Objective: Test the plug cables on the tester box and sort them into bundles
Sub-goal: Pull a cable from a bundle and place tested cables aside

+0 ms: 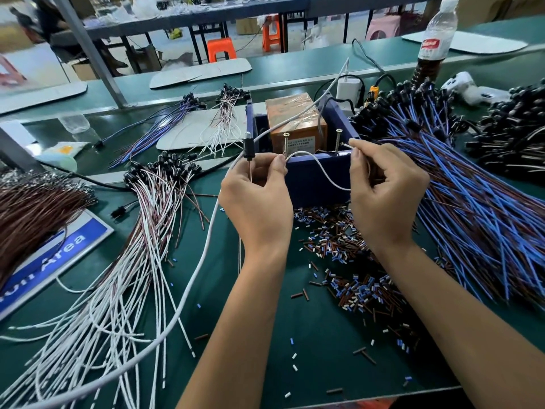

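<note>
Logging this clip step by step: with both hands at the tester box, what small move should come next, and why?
Probably touch the white wire ends onto the two upright screws. The left hand pinches one end beside the left screw, the right hand holds the other near the right screw on the blue tester box, though contact isn't clear.

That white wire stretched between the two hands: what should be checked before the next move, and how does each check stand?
1. Left hand pinches the white wire near the left screw: ok.
2. Right hand holds the wire's other end by the right screw: ok.
3. Bare ends touching the screws: cannot tell.
4. Plug seated on the black probe: cannot tell.
5. Tester box shows a result: cannot tell.
</note>
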